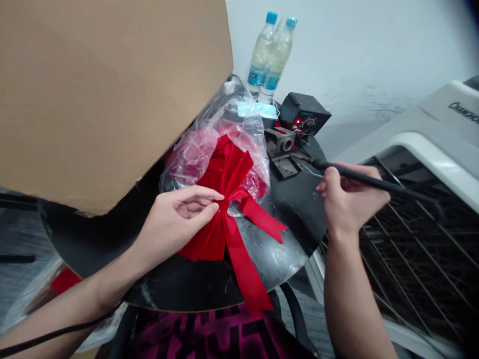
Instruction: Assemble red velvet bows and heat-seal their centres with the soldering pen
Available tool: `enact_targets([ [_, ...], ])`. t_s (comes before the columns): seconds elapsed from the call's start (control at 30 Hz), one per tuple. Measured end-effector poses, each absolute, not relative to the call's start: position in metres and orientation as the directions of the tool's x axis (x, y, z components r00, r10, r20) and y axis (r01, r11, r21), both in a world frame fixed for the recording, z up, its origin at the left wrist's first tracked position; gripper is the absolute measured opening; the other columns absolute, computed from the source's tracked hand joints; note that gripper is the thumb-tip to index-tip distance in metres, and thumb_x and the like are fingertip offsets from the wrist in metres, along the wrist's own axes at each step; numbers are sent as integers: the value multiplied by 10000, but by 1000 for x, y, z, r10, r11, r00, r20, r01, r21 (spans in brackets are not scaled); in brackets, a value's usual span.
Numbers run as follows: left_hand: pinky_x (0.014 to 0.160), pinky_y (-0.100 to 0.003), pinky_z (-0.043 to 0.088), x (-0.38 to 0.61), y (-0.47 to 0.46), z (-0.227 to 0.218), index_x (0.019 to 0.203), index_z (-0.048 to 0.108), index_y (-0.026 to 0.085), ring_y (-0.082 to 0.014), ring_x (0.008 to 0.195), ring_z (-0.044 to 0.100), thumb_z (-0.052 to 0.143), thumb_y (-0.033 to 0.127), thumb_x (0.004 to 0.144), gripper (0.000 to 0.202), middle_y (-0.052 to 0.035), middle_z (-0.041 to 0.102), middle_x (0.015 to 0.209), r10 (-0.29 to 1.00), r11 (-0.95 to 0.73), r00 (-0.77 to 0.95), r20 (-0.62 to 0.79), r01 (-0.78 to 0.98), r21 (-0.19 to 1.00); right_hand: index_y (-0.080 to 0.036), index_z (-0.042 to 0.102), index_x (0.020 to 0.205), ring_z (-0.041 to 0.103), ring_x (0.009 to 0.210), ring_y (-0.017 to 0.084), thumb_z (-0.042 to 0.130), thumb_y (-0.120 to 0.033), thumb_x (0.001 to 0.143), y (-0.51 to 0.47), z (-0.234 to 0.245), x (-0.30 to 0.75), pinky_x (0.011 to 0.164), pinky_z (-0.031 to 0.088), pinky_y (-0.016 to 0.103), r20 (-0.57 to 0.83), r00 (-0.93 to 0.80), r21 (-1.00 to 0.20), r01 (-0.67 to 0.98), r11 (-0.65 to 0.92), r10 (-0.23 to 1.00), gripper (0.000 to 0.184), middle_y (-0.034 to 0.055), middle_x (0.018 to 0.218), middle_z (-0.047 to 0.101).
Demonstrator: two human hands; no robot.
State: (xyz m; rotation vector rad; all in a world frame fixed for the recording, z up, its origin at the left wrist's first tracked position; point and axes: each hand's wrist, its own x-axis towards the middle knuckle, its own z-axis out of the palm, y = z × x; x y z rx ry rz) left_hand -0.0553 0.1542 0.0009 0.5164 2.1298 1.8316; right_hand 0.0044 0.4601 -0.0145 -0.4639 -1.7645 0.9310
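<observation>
A red velvet bow with satin ribbon tails lies on a round black tabletop. My left hand pinches the knot at its middle between thumb and fingertips. Wrapped in my right hand is a black soldering iron, held like a pen. Its tip points left, at the small tray of a dark metal iron stand; whether tip and stand touch, I cannot tell. Behind the bow, a clear plastic bag holds more red material.
A large cardboard box covers the upper left. At the back stand bottles with blue caps, a blue face mask and a black soldering station with a red light. A white fan heater-like appliance with a dark grille fills the right.
</observation>
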Motion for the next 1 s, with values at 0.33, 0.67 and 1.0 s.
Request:
enact_targets([
  [0.33, 751, -212, 658, -53, 157, -5, 997, 807, 174, -168, 811, 776, 805, 278, 841, 188, -49, 807, 917, 435, 224, -901, -3, 104, 969, -219, 613, 766, 568, 430, 157, 727, -279, 759, 362, -26, 50, 388, 441, 296, 700, -253, -701, -426, 573, 668, 128, -58, 574, 489],
  [0.67, 785, -221, 673, -52, 158, -8, 999, 808, 176, -165, 807, 788, 766, 237, 859, 158, -32, 812, 910, 463, 253, -886, 16, 149, 956, -201, 651, 860, 599, 448, 160, 714, -245, 826, 336, -34, 47, 412, 506, 315, 757, -369, -653, -459, 603, 539, 85, -17, 617, 592],
  [1.0, 817, -260, 684, -51, 158, -11, 1022, 808, 190, -185, 845, 799, 740, 241, 878, 167, -29, 826, 976, 476, 275, -879, 28, 179, 944, -214, 653, 887, 624, 469, 177, 722, -210, 808, 335, -35, 47, 473, 566, 356, 745, -431, -666, -433, 607, 510, 105, -12, 642, 620],
])
